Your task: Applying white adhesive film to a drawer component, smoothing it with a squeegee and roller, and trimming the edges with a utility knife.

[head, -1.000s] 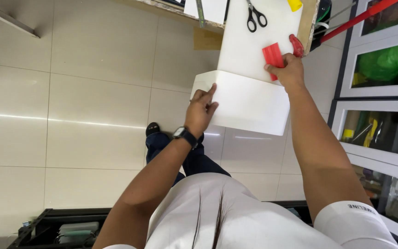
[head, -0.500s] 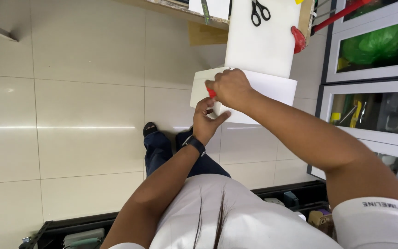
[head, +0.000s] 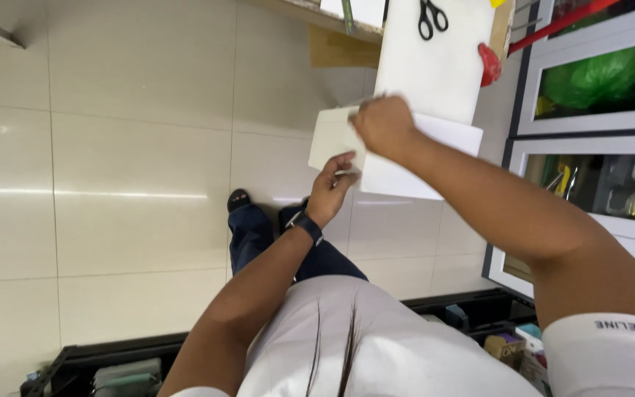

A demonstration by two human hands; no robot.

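pale glossy floor tiles fill the room under a white work board with black scissors lying on its far end and a red tool at its edge. a white sheet of card hangs off the near edge of that board. the left hand, a dark watch on its wrist, pinches the sheet's lower edge with thumb and fingers. the right hand lies curled on the sheet's top corner; i cannot tell whether it grips anything. glass-fronted cabinets stand just beside the board.
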